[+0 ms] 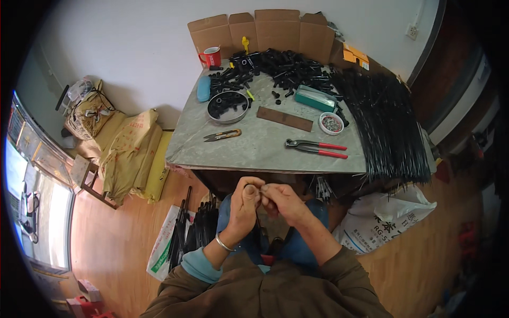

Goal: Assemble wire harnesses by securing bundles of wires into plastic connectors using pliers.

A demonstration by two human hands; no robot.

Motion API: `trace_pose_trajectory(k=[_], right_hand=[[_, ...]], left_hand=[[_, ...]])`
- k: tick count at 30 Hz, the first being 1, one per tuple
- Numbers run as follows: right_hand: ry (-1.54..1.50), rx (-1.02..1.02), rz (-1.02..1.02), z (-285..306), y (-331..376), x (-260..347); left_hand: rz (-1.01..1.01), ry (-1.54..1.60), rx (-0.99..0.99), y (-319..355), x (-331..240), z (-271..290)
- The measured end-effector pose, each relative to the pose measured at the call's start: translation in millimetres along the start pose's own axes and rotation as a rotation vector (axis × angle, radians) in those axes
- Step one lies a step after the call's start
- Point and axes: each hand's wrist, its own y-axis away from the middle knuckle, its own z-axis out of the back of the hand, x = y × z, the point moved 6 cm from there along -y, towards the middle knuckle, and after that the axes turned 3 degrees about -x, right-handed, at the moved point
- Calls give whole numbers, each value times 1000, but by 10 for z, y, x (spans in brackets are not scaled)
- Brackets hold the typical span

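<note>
Black, thin part (261, 192), barely visible, sat pinched between left hand (245, 204) and right hand (280, 204), fingertips together over the lap. Judged mid-assembly; finer alignment seemed needed. Beyond them lay red-handled pincers (316, 147) and black rods (384, 127).

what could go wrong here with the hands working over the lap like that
The hands, left and right, pinch something too small to identify above the lap, off the table; dropped, it could fall to the floor. The black rods overhang the table's right edge and might slide off if bumped.
</note>
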Motion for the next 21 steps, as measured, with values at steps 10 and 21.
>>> trace_pose_trajectory(k=[10, 21], right_hand=[[1452, -714, 754, 1368, -77, 836], [1189, -664, 556, 1437, 70, 782]], left_hand=[[197, 182, -371, -1, 50, 310], [242, 127, -274, -24, 107, 184]])
